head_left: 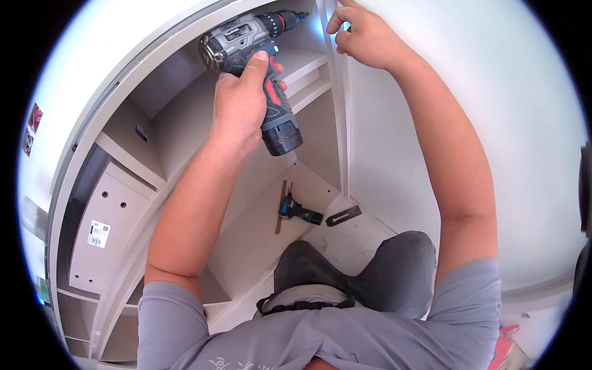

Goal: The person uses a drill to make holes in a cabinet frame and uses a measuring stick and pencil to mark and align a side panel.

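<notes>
Your left hand (pixel 242 105) is wrapped tight around the grip of a grey, black and red cordless drill (pixel 253 55), thumb lying up along the back of the handle. The drill is raised high inside a pale cabinet, its chuck aimed to the right at the upright divider panel (pixel 341 117). The bit itself is too small to make out.

Your right hand (pixel 364 37) is up at the top of that same panel's front edge, fingers curled in and pinched against it. Whether they hold a small screw or fitting cannot be told from here.

Further out, shelves (pixel 305 74) step back behind the drill. Below, on the cabinet floor (pixel 259 240), a second, smaller teal and black driver (pixel 299 211) lies beside a thin strip (pixel 280 206), with a flat dark metal plate (pixel 343 214) just to its right. Your grey-trousered knee (pixel 394 259) rests at the cabinet's opening, and a loose drilled panel (pixel 108 228) leans at the left.

As a judgement — the risk sits where the two hands meet. The right fingertips are near the drill's nose, so a slip of the bit could catch them. Held one-handed at arm's reach, the drill could also tilt and mar or split the panel edge — and anything small that falls would land by the tools below
</notes>
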Motion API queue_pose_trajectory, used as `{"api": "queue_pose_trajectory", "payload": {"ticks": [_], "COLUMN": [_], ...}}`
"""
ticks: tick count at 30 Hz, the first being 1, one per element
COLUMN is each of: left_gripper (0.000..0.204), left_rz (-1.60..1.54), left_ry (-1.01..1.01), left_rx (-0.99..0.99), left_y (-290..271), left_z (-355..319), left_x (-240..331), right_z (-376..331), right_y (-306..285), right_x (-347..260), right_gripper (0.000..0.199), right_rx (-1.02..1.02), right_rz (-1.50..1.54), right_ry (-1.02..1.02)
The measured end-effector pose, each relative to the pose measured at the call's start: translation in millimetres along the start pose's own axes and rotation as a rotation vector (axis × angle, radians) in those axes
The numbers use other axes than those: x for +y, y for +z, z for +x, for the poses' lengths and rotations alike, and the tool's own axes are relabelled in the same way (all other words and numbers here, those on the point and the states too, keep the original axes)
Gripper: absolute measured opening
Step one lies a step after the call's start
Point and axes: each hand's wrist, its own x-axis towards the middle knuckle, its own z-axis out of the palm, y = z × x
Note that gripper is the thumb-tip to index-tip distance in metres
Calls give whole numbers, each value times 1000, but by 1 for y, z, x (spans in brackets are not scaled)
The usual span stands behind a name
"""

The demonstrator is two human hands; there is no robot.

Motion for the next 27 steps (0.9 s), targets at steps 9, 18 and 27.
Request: {"api": "queue_pose_trajectory", "payload": {"ticks": [9, 18, 27], "left_gripper": [32, 30, 28], "left_rz": [-18, -19, -209], "left_ry": [32, 2, -16], "left_rx": [-16, -55, 15], "left_y": [5, 5, 15], "left_z": [3, 4, -20], "left_x": [0, -2, -1], "right_z": [3, 3, -7], "right_y": [1, -5, -7], "right_x": [1, -9, -18], "right_gripper": [15, 17, 15], "right_rx": [22, -94, 27], "right_rz": [-125, 79, -237], "right_ry": [-59, 146, 9]}}
